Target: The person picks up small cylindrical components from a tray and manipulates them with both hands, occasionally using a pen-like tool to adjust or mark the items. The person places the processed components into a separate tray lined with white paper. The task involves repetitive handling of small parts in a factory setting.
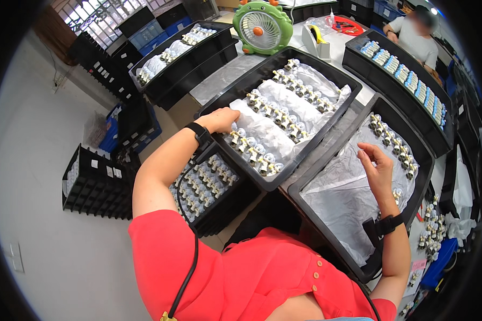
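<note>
Take a clock face with the wearer at its centre. The left hand (225, 120) is just short of twelve o'clock, at the left wall of the middle black tray (273, 183). Its fingertips bend down onto the near end of the front row of small figurine-like parts (251, 152); whether they pinch one or only touch it, I cannot tell. These parts, pale with yellowish middles and dark bases, lie there in three rows separated by white tissue strips (292, 101).

The right hand (378, 163) is raised at half past one, over the right-hand black tray (326, 234). Its fingers are loosely curled, with no part visible between thumb and forefinger. Beneath it spreads a crumpled white liner sheet (332, 187), mostly bare, with one row of similar parts (393, 142) along the far right side and a few more below the wrist.

The step in hand appears to be handling parts at the row's end. From here, a move calls for a light fingertip hold on a single part, lifted clear of its close neighbours without dragging the tissue.
</note>
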The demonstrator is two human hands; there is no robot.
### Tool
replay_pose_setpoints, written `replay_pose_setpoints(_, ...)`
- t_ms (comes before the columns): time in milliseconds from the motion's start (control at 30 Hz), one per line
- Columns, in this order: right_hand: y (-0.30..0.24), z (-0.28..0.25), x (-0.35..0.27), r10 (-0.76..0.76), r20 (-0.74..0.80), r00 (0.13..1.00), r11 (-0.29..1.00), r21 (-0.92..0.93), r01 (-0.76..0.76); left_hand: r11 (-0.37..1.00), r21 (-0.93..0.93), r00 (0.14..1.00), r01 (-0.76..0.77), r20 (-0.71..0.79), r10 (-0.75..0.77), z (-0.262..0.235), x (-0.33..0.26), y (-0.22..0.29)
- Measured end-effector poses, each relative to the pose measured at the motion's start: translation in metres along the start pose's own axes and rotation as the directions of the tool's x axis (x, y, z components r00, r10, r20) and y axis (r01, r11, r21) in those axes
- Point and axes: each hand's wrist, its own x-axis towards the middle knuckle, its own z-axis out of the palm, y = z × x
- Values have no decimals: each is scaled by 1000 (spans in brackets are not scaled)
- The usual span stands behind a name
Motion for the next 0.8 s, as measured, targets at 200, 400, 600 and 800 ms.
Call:
replay_pose_setpoints(200, 1, -11, 9, -22, -30, 999, 998, -54, 20, 1000, -1, 998, -30, 51, 30, -1, 0, -7)
replay_pose_setpoints(400, 15, -46, 24, 96, -201, 975, 994, -36, -105, 954, -148, 893, -261, -413, 180, -54, -15, 71)
replay_pose_setpoints(600, 0, -68, 15, 344, 293, 892, 841, -518, -155, 555, -565, 793, -610, -439, 423, -82, -22, 215)
replay_pose_setpoints(800, 4, -71, -6, 646, 369, 669, 460, -887, 45, 70, -860, 701, -505, -362, 614, -54, 7, 288)
